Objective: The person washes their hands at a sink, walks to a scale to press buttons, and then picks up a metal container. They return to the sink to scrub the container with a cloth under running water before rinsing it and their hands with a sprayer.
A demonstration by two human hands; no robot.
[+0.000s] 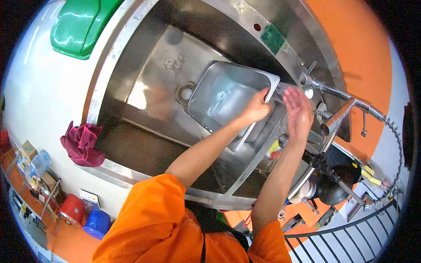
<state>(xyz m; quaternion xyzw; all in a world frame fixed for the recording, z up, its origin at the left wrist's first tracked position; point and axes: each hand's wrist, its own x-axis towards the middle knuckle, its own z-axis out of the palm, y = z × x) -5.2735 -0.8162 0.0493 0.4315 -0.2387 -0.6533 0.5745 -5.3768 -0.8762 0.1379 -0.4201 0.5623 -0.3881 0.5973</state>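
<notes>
A rectangular stainless steel pan [208, 101] is tilted in the sink, with a little water or wet shine on its inner bottom. My left hand [256, 107] grips the pan's right rim, the thumb over the edge. To the right of that rim, my right hand [299, 115] is raised with its fingers stretched out and nothing in it. Its fingertips are close to what looks like splashing water [280, 91], below a metal tap spout [308, 80]. The pan partly covers the sink floor beside the drain [187, 93].
A green scouring pad [272, 39] lies on the sink's back ledge. A maroon cloth [83, 143] hangs over the left edge, near a green lid [83, 26]. A sprayer with a coiled metal hose [397, 144] stands at the right. A wire rack [346, 239] is at lower right.
</notes>
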